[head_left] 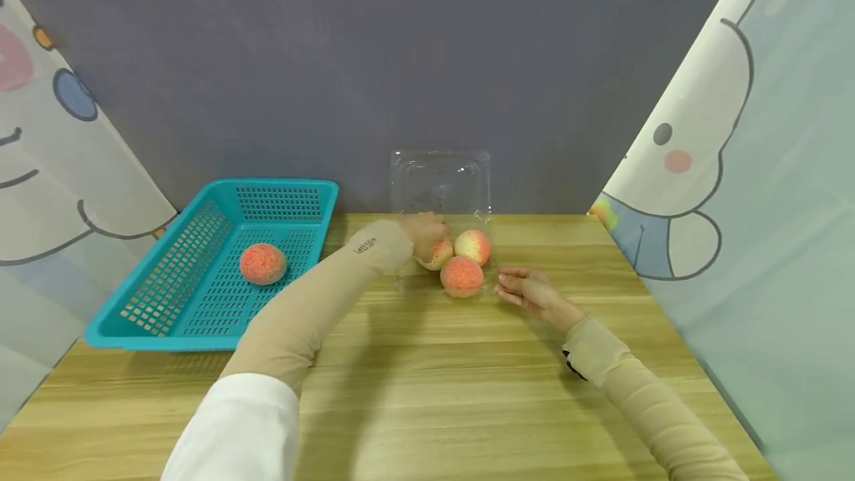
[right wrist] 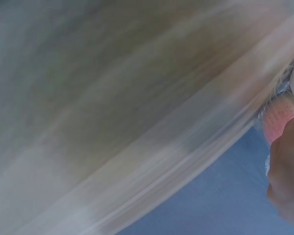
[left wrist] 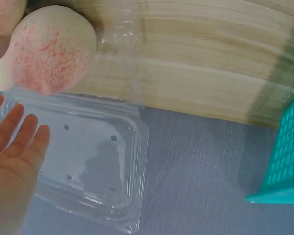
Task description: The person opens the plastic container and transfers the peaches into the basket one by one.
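Note:
A clear plastic clamshell box (left wrist: 127, 196) stands at the back of the table, its lid (head_left: 441, 180) raised against the grey wall. Three peaches sit in it: a pale yellow-red one (head_left: 472, 246), an orange-pink one (head_left: 462, 277) in front, and a left one (head_left: 437, 254) partly covered by my left hand (head_left: 424, 232). That hand's fingers are spread in the left wrist view, with the thumb beside a peach (left wrist: 54, 49). My right hand (head_left: 531, 292) lies at the box's right side, fingers loosely extended, fingertips right at its rim.
Left of the box stands a turquoise plastic basket (head_left: 327, 206) with one orange-pink peach (head_left: 263, 264) inside. The wooden table (head_left: 467, 392) meets a grey back wall (head_left: 427, 58). Cartoon-printed curtains (head_left: 788, 206) hang on both sides.

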{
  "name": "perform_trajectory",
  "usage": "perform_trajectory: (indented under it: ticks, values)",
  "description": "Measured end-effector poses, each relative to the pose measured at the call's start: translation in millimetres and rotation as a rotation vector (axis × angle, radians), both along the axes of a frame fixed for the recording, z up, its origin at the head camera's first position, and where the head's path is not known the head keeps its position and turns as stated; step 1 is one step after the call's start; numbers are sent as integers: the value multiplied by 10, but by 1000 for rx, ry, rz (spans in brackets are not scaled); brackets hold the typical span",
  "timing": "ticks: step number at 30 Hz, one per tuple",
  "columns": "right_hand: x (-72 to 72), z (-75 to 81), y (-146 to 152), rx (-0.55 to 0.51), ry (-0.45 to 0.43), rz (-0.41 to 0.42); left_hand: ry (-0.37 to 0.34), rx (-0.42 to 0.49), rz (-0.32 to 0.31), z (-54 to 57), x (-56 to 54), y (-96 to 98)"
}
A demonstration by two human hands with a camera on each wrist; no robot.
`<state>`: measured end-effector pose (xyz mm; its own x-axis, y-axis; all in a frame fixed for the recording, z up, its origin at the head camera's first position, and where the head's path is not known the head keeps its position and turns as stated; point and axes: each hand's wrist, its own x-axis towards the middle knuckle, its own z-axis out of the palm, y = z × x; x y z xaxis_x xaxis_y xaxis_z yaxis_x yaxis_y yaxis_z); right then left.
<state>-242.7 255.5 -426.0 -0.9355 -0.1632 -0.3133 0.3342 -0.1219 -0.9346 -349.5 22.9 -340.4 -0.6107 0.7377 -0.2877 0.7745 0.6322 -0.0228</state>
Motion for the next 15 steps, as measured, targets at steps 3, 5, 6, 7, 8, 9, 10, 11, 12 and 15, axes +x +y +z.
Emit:
perform_trajectory:
  ticks: [3, 5, 6, 7, 8, 9, 10, 11, 12, 15]
  values:
    - [-8, -38, 8, 6, 10, 0, 16, -7, 11, -59, -24, 15]
    - [-11, -66, 22, 12, 29, 12, 26, -17, 24, -85, -29, 19]
    - [-14, -78, 27, 13, 38, 18, 29, -20, 32, -96, -29, 19]
    - [-12, -86, 33, 12, 47, 22, 28, -19, 34, -112, -31, 23]
    - [-49, -154, 78, -26, 69, 44, 30, -17, 37, -125, -30, 26]
    - [-48, -161, 84, -40, 80, 55, 29, -10, 33, -146, -35, 27]
    - [-47, -167, 89, -45, 87, 61, 34, -4, 31, -165, -39, 27]
    - [-44, -167, 89, -56, 93, 67, 34, 1, 35, -189, -46, 26]
    - [-46, -164, 85, -55, 90, 64, 39, 8, 32, -211, -51, 28]
    - [-6, -79, 23, -13, 56, 29, 63, 7, 32, -269, -62, 37]
